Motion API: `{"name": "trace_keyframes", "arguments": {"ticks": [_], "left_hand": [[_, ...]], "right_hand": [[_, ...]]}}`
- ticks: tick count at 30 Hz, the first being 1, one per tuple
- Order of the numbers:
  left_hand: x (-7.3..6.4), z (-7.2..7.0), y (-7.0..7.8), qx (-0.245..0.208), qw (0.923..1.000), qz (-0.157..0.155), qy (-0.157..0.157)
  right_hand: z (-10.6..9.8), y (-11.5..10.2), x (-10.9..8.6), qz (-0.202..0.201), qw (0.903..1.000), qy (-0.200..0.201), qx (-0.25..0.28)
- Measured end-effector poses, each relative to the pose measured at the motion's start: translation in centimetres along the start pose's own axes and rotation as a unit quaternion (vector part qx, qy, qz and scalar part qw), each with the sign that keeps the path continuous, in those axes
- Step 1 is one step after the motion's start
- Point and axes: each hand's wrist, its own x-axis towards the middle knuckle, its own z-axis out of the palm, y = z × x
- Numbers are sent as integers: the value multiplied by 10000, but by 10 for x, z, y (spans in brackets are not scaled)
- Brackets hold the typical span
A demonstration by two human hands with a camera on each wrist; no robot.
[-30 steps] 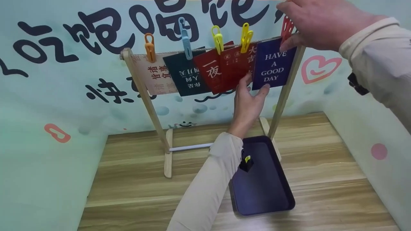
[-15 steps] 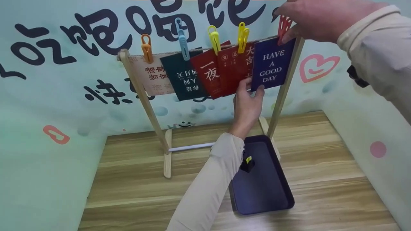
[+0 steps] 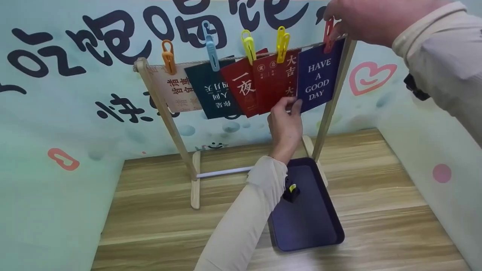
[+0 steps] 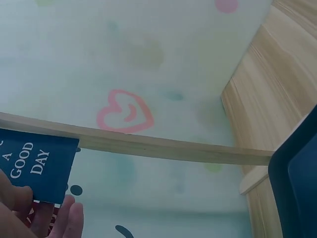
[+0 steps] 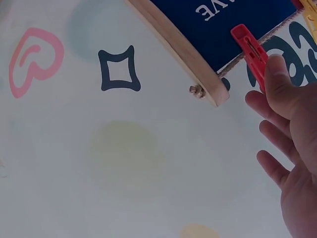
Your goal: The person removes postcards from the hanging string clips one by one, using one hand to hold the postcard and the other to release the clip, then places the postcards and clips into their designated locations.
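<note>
A dark blue card (image 3: pixel 319 81) reading "HAVE A GOOD DAY" hangs at the right end of a rope line. My left hand (image 3: pixel 286 126) pinches its lower left corner; in the left wrist view the thumb (image 4: pixel 20 197) lies on the card's face, with fingers behind. A red clothespin (image 3: pixel 328 37) sits over the card's top edge and the rope. My right hand (image 3: pixel 369 19) pinches the upper end of that clothespin between thumb and finger. In the right wrist view, the clothespin (image 5: pixel 250 49) straddles the rope, and the other fingers are spread apart.
Left along the rope hang a red card (image 3: pixel 273 82), another red card (image 3: pixel 241 88), a dark green card (image 3: pixel 212 90) and a pale card (image 3: pixel 177 90), held by coloured clothespins. A wooden frame (image 3: pixel 163 113) carries the rope. A dark tray (image 3: pixel 307 226) lies on the wooden floor.
The left hand has shifted slightly left and down with the blue card's lower corner. More of the red clothespin shows below the right fingers. The head view has shifted slightly.
</note>
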Motion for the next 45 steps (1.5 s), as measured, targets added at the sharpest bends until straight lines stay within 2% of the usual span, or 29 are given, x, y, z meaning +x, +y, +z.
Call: {"name": "trace_keyframes", "arguments": {"ticks": [7,14,17,20,22,26,28,32,38,45], "left_hand": [[0,-3,-2,-3,9998,198,-30],[-1,-6,0,-91,9995,288,-16],[-1,-7,2,-102,9995,282,-34],[-2,-9,2,-2,9996,278,-36],[-2,-11,1,94,9996,260,-5],[-1,-16,-2,236,9996,165,41],[-1,-18,-3,246,9997,97,13],[-3,-22,-5,218,9997,15,-83],[-9,-25,-10,64,9998,78,-193],[-15,-32,-19,-85,9993,-43,-355]], "right_hand": [[-3,-1,1,265,9996,29,58],[0,6,4,204,9987,337,339],[2,12,5,398,9948,319,877],[2,18,3,714,9863,225,1472],[3,22,1,760,9837,269,1605],[3,25,-4,368,9909,743,1060],[2,26,-6,367,9918,882,853],[2,26,-9,674,9883,1007,923],[7,24,-19,1056,9804,1238,1115],[8,9,-36,1362,9719,1321,1397]]}}
